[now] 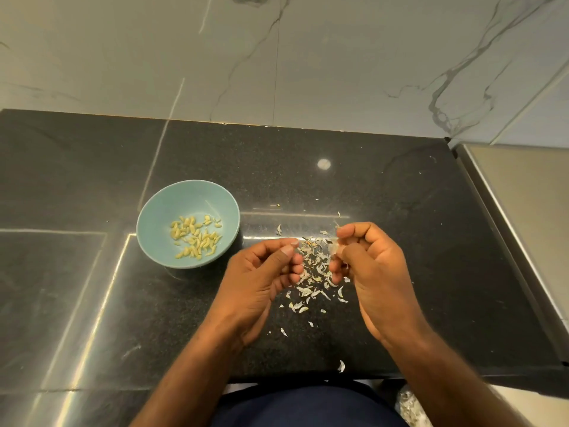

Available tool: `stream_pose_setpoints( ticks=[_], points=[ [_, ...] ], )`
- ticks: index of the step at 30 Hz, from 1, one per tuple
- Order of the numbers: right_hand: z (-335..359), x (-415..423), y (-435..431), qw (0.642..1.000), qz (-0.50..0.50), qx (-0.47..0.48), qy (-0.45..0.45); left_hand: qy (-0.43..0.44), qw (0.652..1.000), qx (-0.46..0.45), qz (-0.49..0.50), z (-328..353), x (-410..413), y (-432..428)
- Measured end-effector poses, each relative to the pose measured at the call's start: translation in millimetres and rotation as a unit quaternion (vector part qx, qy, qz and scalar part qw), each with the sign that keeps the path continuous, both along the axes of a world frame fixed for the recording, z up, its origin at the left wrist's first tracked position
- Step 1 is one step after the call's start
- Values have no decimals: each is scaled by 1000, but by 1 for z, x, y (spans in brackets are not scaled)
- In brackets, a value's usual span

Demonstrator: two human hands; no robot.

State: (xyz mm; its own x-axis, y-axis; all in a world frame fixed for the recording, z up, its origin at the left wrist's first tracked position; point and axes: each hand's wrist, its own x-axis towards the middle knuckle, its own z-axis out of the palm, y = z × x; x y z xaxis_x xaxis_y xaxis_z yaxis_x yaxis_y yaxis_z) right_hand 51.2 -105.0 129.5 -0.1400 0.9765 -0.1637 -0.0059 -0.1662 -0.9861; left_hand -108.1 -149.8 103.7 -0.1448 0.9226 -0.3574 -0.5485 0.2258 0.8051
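Pinched a pale seed (333, 248) between thumb and fingers of the right hand (369, 266), just above the husk scraps (311, 272) on the tabletop (400, 195); curled the left hand (261, 272) beside it, thumb to forefinger, contents impossible to tell. Risked a kernel slipping into the scraps, or a husk flicked into the bowl (147, 211). Counted one bowl, roughly forty kernels (197, 237), husks beyond counting.

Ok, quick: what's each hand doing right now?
Left hand: fingers curled, thumb on forefinger; whether it pinches anything cannot be told.
Right hand: pinches a pale piece.
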Motion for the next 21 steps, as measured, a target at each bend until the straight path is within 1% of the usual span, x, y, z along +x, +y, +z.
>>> stream_pose_setpoints(
  ticks=[1,2,3,4,5,6,7,9,11,13,15,17,18,20,21],
  points=[
    [-5,2,2,999,-1,16,-34,64,998,2,16,-3,-9,0],
    [-11,4,5,997,0,28,-73,152,988,6,35,-6,-19,0],
    [-17,5,8,993,7,38,-113,248,967,12,56,-9,-32,1],
    [-24,8,11,986,20,46,-157,326,942,10,75,-12,-44,3],
    [-31,9,13,976,40,56,-205,379,921,-1,90,-16,-57,5],
    [-36,10,16,965,55,66,-249,410,906,-18,100,-19,-69,8],
    [-42,12,18,954,64,74,-283,432,895,-36,107,-22,-79,11],
    [-52,14,22,945,61,83,-311,455,881,-64,109,-30,-95,15],
    [-58,15,27,947,46,82,-307,470,873,-72,109,-35,-105,17],
    [-63,17,31,951,42,69,-297,488,865,-54,105,-33,-107,17],
    [-64,19,33,952,37,70,-296,481,873,-9,78,-26,-96,12],
    [-65,21,33,950,34,91,-296,458,888,27,20,-24,-72,5],
    [-66,21,34,949,39,99,-297,460,887,35,-10,-27,-57,3],
    [-68,19,37,941,70,102,-316,490,870,22,-54,-39,-29,0],
    [-70,17,38,930,90,110,-339,510,858,8,-62,-47,-19,0]
  ],
)
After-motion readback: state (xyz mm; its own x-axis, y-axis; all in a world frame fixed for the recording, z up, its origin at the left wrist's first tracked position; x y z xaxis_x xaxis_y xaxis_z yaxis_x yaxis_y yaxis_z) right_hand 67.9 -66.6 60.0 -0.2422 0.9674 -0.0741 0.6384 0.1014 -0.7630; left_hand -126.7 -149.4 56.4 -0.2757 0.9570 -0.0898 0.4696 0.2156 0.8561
